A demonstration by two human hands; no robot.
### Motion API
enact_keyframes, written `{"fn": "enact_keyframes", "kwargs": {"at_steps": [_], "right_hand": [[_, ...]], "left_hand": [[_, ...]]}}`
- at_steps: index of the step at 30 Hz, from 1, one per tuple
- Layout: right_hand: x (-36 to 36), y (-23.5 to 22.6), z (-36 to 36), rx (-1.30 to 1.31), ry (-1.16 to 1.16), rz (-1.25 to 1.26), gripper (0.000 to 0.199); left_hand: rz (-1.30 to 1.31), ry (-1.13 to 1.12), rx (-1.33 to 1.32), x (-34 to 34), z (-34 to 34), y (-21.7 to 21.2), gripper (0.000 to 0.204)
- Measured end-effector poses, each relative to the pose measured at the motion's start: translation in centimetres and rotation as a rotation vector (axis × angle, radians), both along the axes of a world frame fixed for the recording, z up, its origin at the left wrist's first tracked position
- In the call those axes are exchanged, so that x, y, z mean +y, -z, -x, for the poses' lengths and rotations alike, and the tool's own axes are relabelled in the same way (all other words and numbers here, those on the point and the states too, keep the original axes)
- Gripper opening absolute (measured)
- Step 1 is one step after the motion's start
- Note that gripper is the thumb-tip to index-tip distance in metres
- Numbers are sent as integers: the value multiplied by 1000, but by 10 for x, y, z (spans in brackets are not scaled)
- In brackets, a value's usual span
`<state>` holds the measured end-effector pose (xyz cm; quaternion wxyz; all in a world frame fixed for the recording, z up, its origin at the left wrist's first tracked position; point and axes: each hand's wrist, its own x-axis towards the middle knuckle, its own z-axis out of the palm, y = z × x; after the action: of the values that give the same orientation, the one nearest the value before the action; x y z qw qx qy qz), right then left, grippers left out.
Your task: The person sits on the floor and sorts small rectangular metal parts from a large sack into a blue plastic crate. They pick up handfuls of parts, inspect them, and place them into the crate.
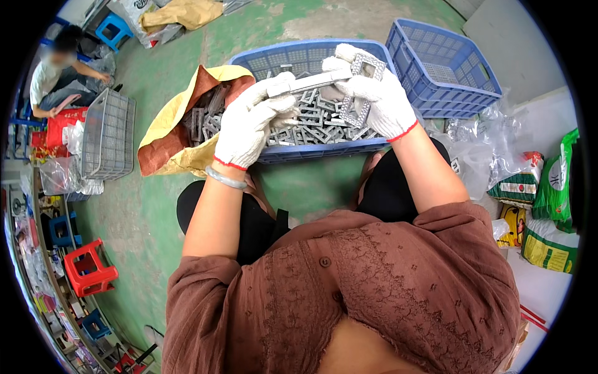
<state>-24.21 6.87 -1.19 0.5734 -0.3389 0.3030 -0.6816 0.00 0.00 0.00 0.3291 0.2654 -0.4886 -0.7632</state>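
My left hand (252, 121), in a white knit glove with a red cuff, is closed on one end of a flat grey bar (311, 81). The bar's other end reaches the fingers of my right hand (381, 103), gloved the same way. That hand grips a grey rectangular frame (367, 67) with a patterned border, its thumb across the middle. Both hands are above a blue plastic crate (324, 151) holding many small grey angular parts (311, 118). Left of the crate, a yellow woven sack (163, 134) with a reddish-brown lining stands open, with more grey parts inside.
Another blue crate (461, 93) stands at the far right. Clear plastic bags (479, 146) and filled green-and-white sacks (551, 243) lie along the right wall. To the left are a grey crate (111, 134), a red stool (90, 268) and a seated person (59, 81).
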Motion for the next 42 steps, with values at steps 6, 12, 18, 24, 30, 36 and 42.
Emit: {"fn": "enact_keyframes", "kwargs": {"at_steps": [6,12,18,24,30,36,42], "right_hand": [[2,-3,-2,-13,1,25,52],[2,-2,0,17,-6,20,55],[1,-1,0,-33,-2,41,55],[5,-8,-4,67,6,31,63],[0,4,-7,3,-48,218,74],[2,3,-7,99,-66,126,74],[4,-3,-2,30,81,-161,65]], "left_hand": [[15,-8,6,1,2,3,46],[-7,8,40,-1,0,5,47],[29,16,-4,3,3,-2,49],[-141,-42,56,7,5,-7,49],[-66,-73,197,10,7,-2,49],[-29,-145,149,7,0,-6,49],[-294,-479,264,-44,-25,40,35]]}}
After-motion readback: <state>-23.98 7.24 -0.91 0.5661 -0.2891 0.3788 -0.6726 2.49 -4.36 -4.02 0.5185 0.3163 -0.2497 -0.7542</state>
